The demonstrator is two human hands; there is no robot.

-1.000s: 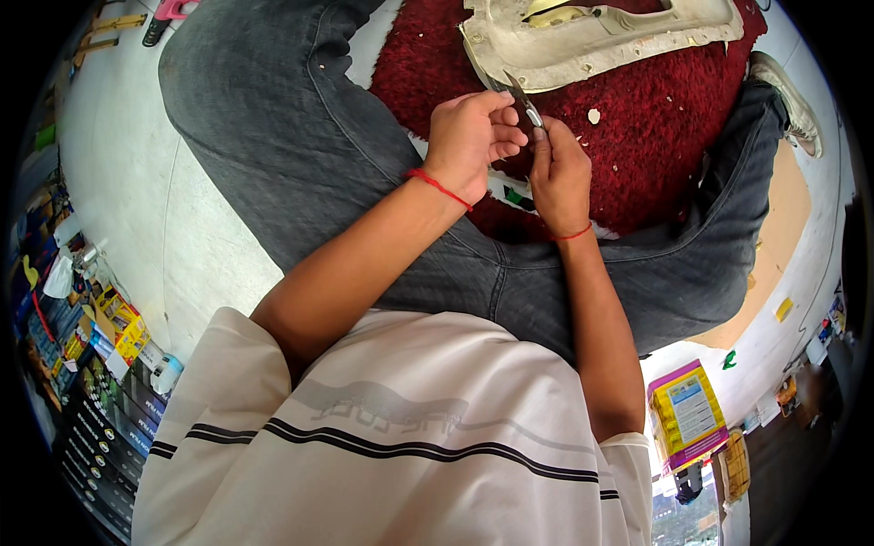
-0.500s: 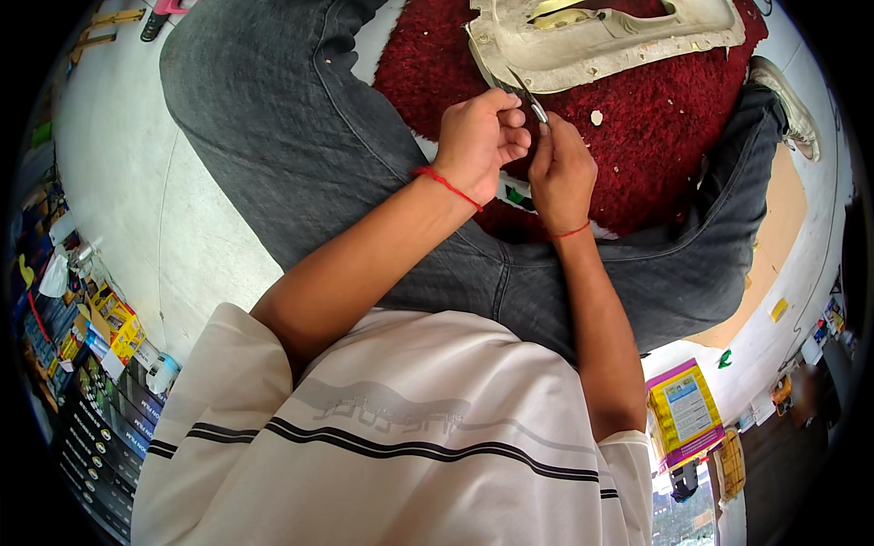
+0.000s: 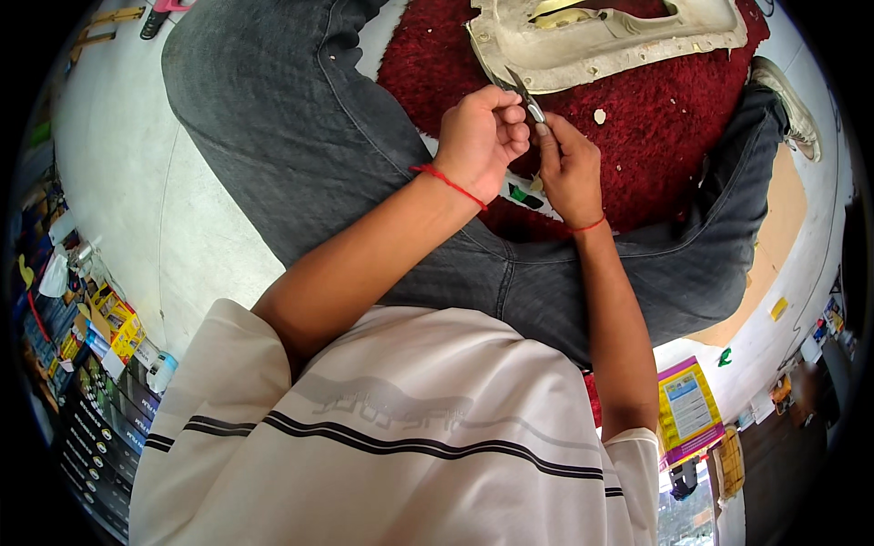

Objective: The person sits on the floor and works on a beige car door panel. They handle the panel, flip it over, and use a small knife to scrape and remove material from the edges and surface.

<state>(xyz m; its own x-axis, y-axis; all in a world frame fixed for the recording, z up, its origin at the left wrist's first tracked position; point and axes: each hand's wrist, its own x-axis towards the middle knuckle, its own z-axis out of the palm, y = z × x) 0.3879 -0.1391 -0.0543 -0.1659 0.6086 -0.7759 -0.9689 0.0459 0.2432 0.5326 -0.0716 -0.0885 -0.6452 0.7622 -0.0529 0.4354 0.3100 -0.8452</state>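
Observation:
My right hand (image 3: 572,168) is closed around the silver handle of a small knife (image 3: 533,109), its dark, narrow blade pointing up and left. Close beside it, my left hand (image 3: 482,136) is curled with thumb and forefinger pinched. A dark strip seems to run from that pinch toward the panel, but I cannot make out what the fingers hold. Just beyond both hands lies a cream moulded panel (image 3: 628,56) with a rough edge, small holes and a large opening. The blade's tip reaches close to its near edge; I cannot tell if they touch.
A dark red shaggy rug (image 3: 655,136) with pale scraps lies under the panel, between my bent legs in grey jeans (image 3: 264,118). Cardboard (image 3: 781,218) and a yellow and purple package (image 3: 687,414) are at right. Boxes (image 3: 118,323) crowd the left; a pink-handled tool (image 3: 159,18) lies far left.
My right hand has shifted slightly right and turned a little, with the knife in it. The left hand stays nearly where it was, and the panel has hardly moved.

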